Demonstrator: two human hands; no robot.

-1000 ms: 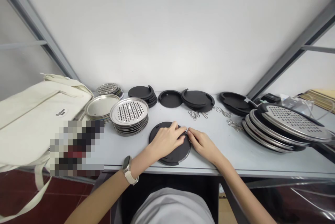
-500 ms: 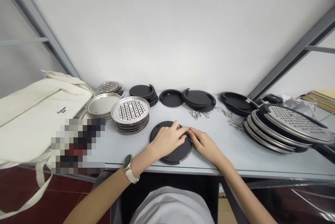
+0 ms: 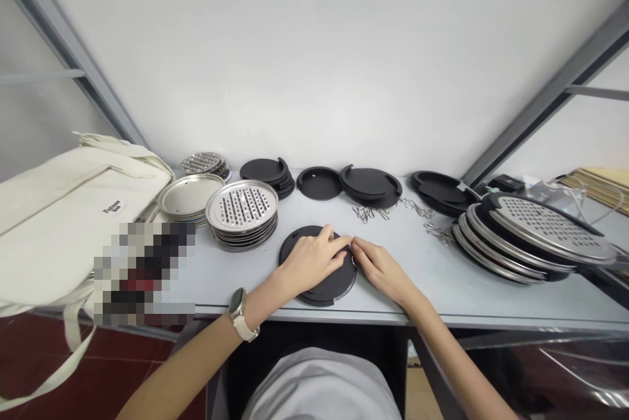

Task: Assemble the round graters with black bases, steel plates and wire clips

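Observation:
A round black disc (image 3: 299, 244) lies flat near the front edge of the grey table (image 3: 442, 282). My left hand (image 3: 310, 259) rests on top of it, fingers curled toward its right rim. My right hand (image 3: 379, 267) meets it there, fingertips pinched at the rim on a small metal clip that is mostly hidden. A watch sits on my left wrist.
Behind stand stacks of perforated metal discs (image 3: 241, 204), plain metal discs (image 3: 190, 195), and black discs (image 3: 371, 184). Loose metal clips (image 3: 373, 213) lie mid-table. A tall mixed stack (image 3: 531, 236) sits right; a cream bag (image 3: 63, 210) lies left.
Both hands stay together at the disc's right rim; only the view shifts slightly.

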